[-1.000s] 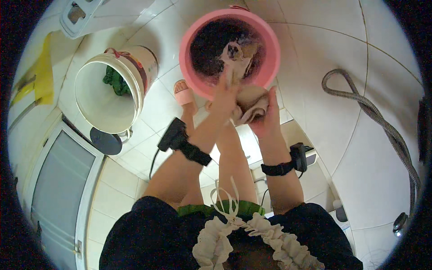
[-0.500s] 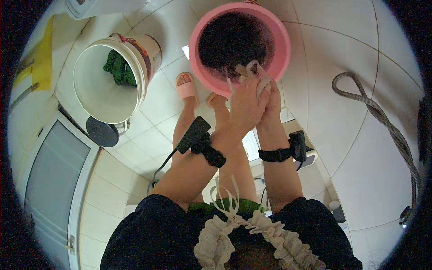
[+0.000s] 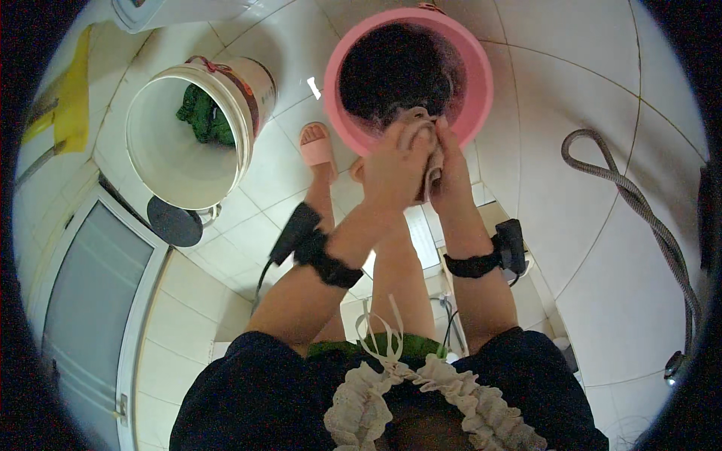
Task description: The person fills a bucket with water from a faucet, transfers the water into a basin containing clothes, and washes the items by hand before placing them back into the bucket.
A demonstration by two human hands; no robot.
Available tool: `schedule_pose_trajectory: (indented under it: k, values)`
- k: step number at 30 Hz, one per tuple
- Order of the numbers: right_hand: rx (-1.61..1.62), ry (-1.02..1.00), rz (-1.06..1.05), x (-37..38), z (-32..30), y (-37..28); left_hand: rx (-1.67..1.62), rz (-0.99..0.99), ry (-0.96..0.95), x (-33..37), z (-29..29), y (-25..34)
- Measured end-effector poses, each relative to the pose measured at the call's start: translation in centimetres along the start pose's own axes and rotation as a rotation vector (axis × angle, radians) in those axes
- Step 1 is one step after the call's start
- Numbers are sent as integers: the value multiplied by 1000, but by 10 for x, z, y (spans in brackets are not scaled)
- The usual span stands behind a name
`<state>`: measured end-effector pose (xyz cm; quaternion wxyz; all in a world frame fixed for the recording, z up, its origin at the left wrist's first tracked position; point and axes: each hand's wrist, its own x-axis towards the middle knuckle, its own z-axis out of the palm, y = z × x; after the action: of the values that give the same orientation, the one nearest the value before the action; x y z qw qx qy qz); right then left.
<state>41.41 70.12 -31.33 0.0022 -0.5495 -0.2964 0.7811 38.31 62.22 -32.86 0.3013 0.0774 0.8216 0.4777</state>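
Both my hands are closed on a wet, greyish-beige cloth [image 3: 434, 167] at the near rim of a pink basin [image 3: 483, 94]. My left hand [image 3: 395, 165] wraps round it from the left, fingers bent over its top. Against its other side presses my right hand [image 3: 453, 174], the thumb pointing up along the folds. Whether the cloth is a garment or a rag, I cannot tell. Inside the basin is a dark mass [image 3: 387, 71], with pale suds along its right side and near edge. Black straps with small boxes sit on both my wrists.
A white bucket [image 3: 154, 135] with green cloth [image 3: 201, 113] inside stands left of the basin. Near it is a dark round object [image 3: 174, 222]. A grey shower hose [image 3: 632, 192] hangs along the tiled wall at right. A frosted door [image 3: 94, 301] is at lower left.
My hands have shifted slightly toward me with the cloth, which is now bunched lengthwise between them. My left wrist has moved left and the right hand has turned more upright.
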Motion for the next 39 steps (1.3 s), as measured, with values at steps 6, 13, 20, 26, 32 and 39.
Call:
schedule_pose_trajectory:
  k: [6,13,20,26,32,39]
  values:
    - [-816,-24,-82,71,-42,5,-266,-373,194,-10,-133,11]
    - [-2202,-148,-960,157,-22,-9,-104,-256,660,-4,-269,-22]
    - [-2523,-89,-636,233,-29,29,357,-114,398,48,-290,-164]
    - [-2696,-538,-400,241,-54,6,581,-172,270,49,-233,-145]
    - [-1742,100,-189,161,-65,1,52,-278,92,-1,-169,-96]
    - [-455,232,26,52,-84,-39,-417,-547,-193,-54,-88,-78]
